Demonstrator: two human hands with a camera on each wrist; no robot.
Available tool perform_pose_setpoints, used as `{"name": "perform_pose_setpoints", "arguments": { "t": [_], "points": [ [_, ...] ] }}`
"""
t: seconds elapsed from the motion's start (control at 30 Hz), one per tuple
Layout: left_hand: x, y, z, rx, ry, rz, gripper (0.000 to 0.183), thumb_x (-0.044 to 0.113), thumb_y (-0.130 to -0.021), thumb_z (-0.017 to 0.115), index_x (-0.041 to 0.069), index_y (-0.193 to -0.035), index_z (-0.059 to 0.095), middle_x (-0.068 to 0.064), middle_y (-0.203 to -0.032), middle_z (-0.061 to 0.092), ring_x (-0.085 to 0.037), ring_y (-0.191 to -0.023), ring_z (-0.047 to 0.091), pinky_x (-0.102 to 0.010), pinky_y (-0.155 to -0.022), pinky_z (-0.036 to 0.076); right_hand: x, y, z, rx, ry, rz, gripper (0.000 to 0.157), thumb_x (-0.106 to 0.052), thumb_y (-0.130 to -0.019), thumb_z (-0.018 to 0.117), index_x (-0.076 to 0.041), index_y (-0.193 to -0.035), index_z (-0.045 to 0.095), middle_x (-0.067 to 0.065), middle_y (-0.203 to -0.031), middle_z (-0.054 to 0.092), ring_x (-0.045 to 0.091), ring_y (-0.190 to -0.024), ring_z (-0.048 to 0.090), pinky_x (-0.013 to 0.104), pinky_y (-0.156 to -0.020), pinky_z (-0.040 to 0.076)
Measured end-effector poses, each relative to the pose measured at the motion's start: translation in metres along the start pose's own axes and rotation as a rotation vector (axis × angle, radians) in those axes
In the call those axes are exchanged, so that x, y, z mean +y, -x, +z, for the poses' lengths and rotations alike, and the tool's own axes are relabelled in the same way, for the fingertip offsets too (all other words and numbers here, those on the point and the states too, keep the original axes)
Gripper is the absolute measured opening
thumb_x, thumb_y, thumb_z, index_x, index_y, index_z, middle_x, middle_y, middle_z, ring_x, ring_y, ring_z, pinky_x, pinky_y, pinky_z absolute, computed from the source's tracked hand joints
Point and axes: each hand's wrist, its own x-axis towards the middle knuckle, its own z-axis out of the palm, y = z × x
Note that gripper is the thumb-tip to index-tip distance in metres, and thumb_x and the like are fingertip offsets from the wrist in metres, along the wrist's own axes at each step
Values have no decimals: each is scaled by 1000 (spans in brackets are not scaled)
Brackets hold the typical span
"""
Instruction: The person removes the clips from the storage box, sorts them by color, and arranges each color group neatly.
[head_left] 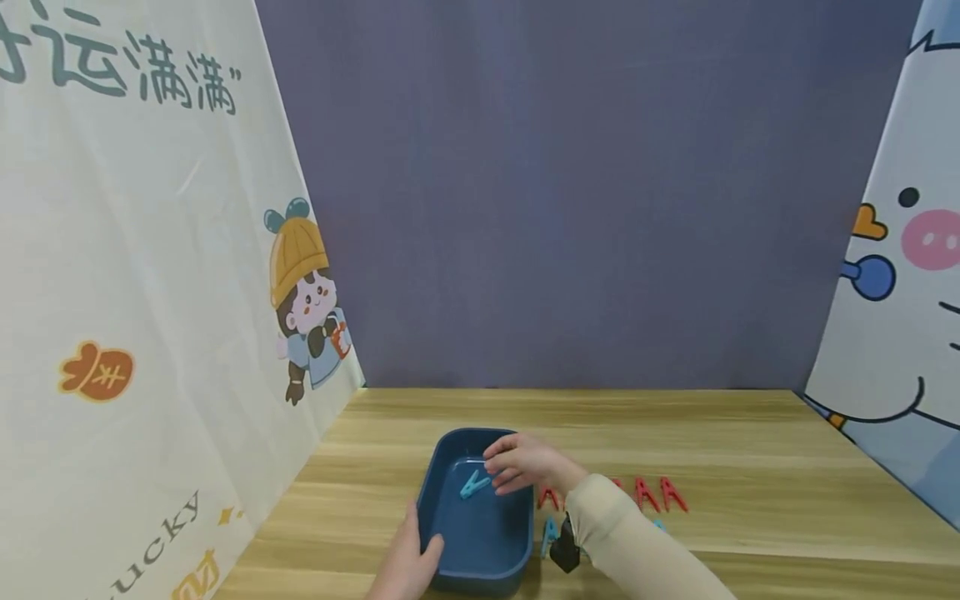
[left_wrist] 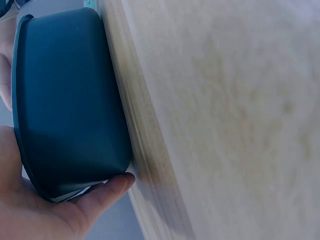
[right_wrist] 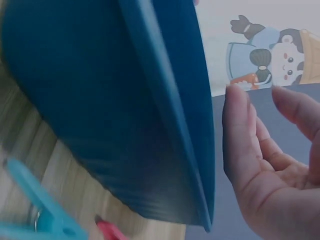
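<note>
A dark blue plastic bin stands on the table, with one light blue clothespin lying inside on its floor. My left hand holds the bin at its left near corner, thumb over the rim and fingers along the outer wall. In the left wrist view, that hand's fingers reach under the wall's lower edge. Over the bin's right side hovers my right hand, fingers loosely bent. A gap shows between thumb and fingers in the right wrist view, with nothing held there.
Right of the bin, several red clothespins form a row, partly hidden by the right arm. Nearer me are light blue clothespins, also partly covered. A dark block sits at the right wrist. A printed cloth borders the table's left.
</note>
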Motion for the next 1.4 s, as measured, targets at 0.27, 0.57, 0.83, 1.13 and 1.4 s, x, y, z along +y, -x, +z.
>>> {"name": "perform_pose_setpoints", "arguments": {
  "t": [0.27, 0.57, 0.83, 1.13, 1.4],
  "points": [
    [-4, 2, 2, 38, -17, 40, 69, 17, -87, 53, -22, -133, 19, -42, -130, 30, -54, -120, 30, -61, -97, 26, 4, -12, 15, -6, -4, -3, 30, -8, -88, 58, 10, -112, 53, 20, -95, 61, 32, -79, 63, 39, -68, 55],
    [-5, 2, 1, 32, -15, 32, 70, 18, -88, 53, -22, -134, 18, -42, -131, 29, -54, -120, 30, -61, -97, 26, 12, -21, 24, 33, 50, 33, 27, -7, -85, 61, 9, -106, 56, 22, -92, 62, 30, -72, 64, 40, -65, 55],
    [-3, 2, 1, 36, -1, 43, 70, 18, -88, 53, -21, -135, 18, -41, -132, 29, -53, -121, 30, -61, -97, 26, 18, -24, 28, 22, 65, 72, 30, -4, -88, 55, 11, -113, 51, 23, -93, 62, 25, -68, 63, 40, -64, 55],
    [-2, 0, 1, 32, 4, 53, 71, 19, -88, 53, -20, -135, 17, -41, -132, 29, -52, -122, 30, -61, -98, 25, 24, -28, 31, 7, 37, 120, 38, -2, -90, 48, 12, -124, 41, 25, -97, 60, 19, -64, 62, 40, -66, 55],
    [-6, 0, 0, 20, 8, 31, 72, 20, -89, 52, -19, -136, 15, -40, -134, 28, -52, -122, 29, -62, -97, 25, 29, -34, 37, 42, 58, 145, 39, 3, -87, 44, 13, -124, 41, 24, -98, 55, 33, -85, 60, 43, -69, 54]
  ]
}}
